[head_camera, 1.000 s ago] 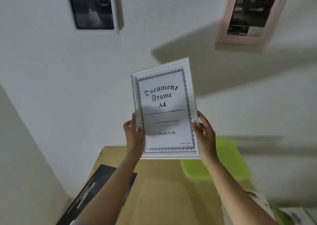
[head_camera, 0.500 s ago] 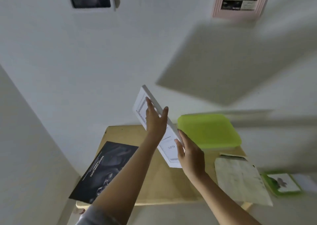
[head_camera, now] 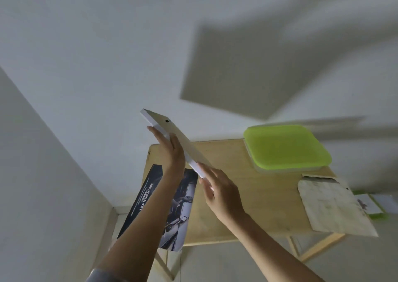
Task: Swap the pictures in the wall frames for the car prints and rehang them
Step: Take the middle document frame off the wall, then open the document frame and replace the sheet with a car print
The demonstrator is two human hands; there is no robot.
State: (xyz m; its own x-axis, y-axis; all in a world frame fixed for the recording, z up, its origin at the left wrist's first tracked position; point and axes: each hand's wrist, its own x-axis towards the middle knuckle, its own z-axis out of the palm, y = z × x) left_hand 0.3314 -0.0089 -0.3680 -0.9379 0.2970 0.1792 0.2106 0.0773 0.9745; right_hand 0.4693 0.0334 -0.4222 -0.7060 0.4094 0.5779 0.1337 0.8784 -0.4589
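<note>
Head view: a white picture frame (head_camera: pixel 172 139) is held in the air above the left part of a wooden table (head_camera: pixel 247 195), tilted steeply so that mostly its thin edge and its plain back face show. A small dark hanger (head_camera: pixel 167 121) sits on that back face near the far upper corner. The front of the frame faces away, and what it holds cannot be seen.

The left hand (head_camera: pixel 172 152) clasps the frame about midway along its left edge, fingers stretched flat along the side and the thumb wrapped over onto the back. The right hand (head_camera: pixel 221 192) grips the near lower corner, its fingers curled around the end of the frame.

Below the left forearm a dark car print (head_camera: pixel 150 195) with a line of white lettering lies on the near left part of the table and hangs over its near edge. On the far right corner of the table sits a shallow box with a lime green lid (head_camera: pixel 284 147). Nearer, at the right edge, a stained whitish sheet (head_camera: pixel 331 206) lies flat and sticks out past the table. Just beyond it to the right, lower down, a small green and white item (head_camera: pixel 374 204) is blurred. A white wall (head_camera: pixel 107 45) rises behind the table, crossed by broad grey shadows.
</note>
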